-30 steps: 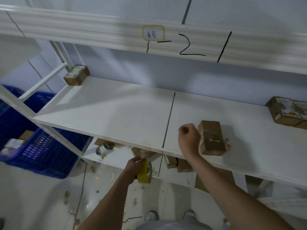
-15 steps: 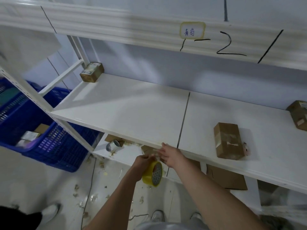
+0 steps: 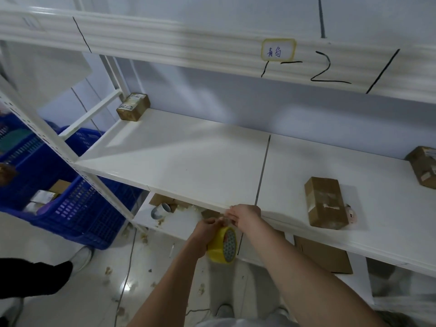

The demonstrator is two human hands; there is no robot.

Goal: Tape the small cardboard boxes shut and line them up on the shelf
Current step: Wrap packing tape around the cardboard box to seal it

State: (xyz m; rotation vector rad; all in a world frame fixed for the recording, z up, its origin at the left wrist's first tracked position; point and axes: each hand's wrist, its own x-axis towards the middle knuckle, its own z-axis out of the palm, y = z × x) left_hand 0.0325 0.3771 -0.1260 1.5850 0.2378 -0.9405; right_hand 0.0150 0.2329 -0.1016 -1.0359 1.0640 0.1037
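Three boxes sit on the white shelf (image 3: 193, 159). One taped box (image 3: 325, 205) lies flat right of the shelf's centre seam, near the front edge, with a small pinkish thing (image 3: 351, 214) touching its right side. A second box (image 3: 133, 106) stands in the far left corner against the post, and a third box (image 3: 423, 166) lies at the right edge, partly cut off by the frame.

Both hands meet just below the shelf's front edge, left of the seam. The left hand (image 3: 205, 234) grips a yellow tape roll (image 3: 223, 245), fingers curled round its rim. The right hand (image 3: 245, 214) pinches at the top of the roll, thumb and fingers together where the tape's end would be; the tape strip itself is too thin and blurred to make out.

Below, a lower shelf (image 3: 169, 223) carries a spent tape core (image 3: 160, 210) and flat cardboard (image 3: 323, 254). A blue crate (image 3: 70, 208) stands on the floor to the left, with scraps scattered over the tiles. A label (image 3: 278, 49) is stuck to the upper beam.
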